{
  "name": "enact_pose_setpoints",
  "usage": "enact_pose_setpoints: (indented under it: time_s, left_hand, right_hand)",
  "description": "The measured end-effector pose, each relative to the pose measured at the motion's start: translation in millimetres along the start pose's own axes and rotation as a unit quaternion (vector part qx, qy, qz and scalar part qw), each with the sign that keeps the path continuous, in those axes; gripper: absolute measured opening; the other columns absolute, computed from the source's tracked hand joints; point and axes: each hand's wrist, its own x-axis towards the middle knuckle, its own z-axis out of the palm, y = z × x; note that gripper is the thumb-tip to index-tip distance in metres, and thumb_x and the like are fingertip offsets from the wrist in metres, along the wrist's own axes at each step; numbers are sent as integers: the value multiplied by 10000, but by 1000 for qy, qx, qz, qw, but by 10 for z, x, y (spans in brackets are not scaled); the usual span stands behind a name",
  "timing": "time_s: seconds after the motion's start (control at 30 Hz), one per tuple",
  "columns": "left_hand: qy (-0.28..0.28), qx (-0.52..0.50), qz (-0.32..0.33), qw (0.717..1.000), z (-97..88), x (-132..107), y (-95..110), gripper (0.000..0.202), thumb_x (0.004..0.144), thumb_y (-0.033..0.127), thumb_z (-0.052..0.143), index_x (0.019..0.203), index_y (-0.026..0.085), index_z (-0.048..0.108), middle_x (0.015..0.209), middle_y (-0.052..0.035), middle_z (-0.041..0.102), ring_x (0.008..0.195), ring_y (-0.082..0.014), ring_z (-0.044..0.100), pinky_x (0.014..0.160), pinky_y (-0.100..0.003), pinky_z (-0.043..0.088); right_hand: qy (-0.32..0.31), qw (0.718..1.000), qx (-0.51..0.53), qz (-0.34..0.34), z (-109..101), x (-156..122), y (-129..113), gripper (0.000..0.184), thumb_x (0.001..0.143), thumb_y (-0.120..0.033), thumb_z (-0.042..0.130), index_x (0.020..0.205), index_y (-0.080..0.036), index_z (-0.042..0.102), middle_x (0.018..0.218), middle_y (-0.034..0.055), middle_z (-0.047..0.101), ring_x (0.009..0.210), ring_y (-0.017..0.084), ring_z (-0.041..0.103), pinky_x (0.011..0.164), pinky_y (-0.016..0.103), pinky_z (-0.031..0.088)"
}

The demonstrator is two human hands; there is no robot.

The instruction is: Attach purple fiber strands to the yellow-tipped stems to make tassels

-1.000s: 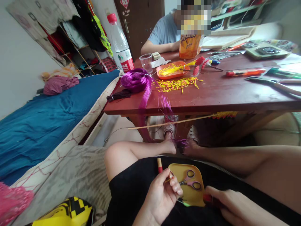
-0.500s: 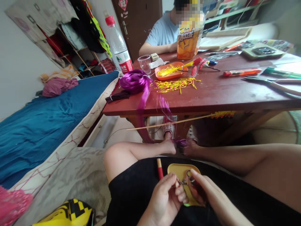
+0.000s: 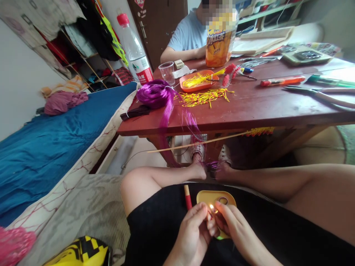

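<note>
Over my lap, my left hand (image 3: 194,225) is closed, thumb and finger pinching a small reddish piece too fine to make out. My right hand (image 3: 231,220) is curled close against it. A small flame (image 3: 212,207) burns between the two thumbs, at the right fingertips; the lighter's body is mostly hidden by that hand. Beneath both hands lies a yellow tray (image 3: 204,195). A dark ring like a scissor handle (image 3: 223,200) shows just beyond my right thumb. Left of the tray rests a red stick with a pale wooden end (image 3: 188,197).
A dark red table (image 3: 244,107) stands ahead, bearing purple thread (image 3: 152,95), yellow strands (image 3: 203,97), an orange dish (image 3: 183,88), pliers (image 3: 318,92) and bottles. A thin stick (image 3: 180,147) juts below its edge. Another person (image 3: 184,37) sits across. A bed (image 3: 63,136) is at left.
A flame has appeared between my hands. My right hand has come nearer my left and its fingers have moved off the scissor ring. The view has shifted slightly.
</note>
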Motion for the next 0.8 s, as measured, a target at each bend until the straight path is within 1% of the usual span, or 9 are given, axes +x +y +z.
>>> enact_pose_setpoints:
  time_s: [0.1, 0.2, 0.37, 0.63, 0.8]
  left_hand:
    - [3, 1, 3, 1000, 8, 0, 4, 305, 623, 302, 755, 603, 144, 495, 451, 39, 474, 441, -74, 406, 509, -228, 270]
    - [3, 4, 1, 1000, 11, 5, 9, 302, 628, 304, 752, 602, 140, 500, 454, 39, 473, 444, -74, 406, 508, -227, 264]
    - [5, 7, 2, 1000, 19, 8, 12, 285, 639, 307, 743, 635, 121, 527, 461, 37, 461, 448, -74, 403, 511, -226, 259]
    - [-1, 9, 3, 1000, 14, 14, -1, 276, 659, 300, 726, 612, 130, 514, 464, 36, 460, 453, -75, 398, 514, -226, 267]
    - [6, 2, -2, 1000, 30, 5, -2, 308, 631, 302, 751, 600, 135, 495, 458, 42, 461, 445, -68, 392, 504, -218, 259]
  right_hand:
    - [-6, 1000, -4, -9, -6, 4, 4, 488, 622, -635, 587, 487, -193, 430, 455, -50, 445, 419, 99, 421, 440, 225, 379]
    - [-17, 1000, -9, -14, -15, 11, 12, 495, 623, -636, 588, 474, -191, 432, 448, -45, 442, 430, 107, 437, 445, 224, 382]
    - [-25, 999, -9, -25, -12, 13, 35, 488, 662, -620, 566, 477, -187, 438, 454, -41, 442, 429, 104, 424, 448, 221, 378]
    - [-15, 999, -9, -31, -7, -9, 6, 499, 661, -633, 564, 478, -183, 450, 458, -45, 430, 435, 105, 424, 452, 220, 378]
    - [-9, 1000, -6, -27, 3, -19, -10, 506, 636, -651, 572, 475, -188, 447, 454, -45, 434, 432, 107, 423, 455, 224, 386]
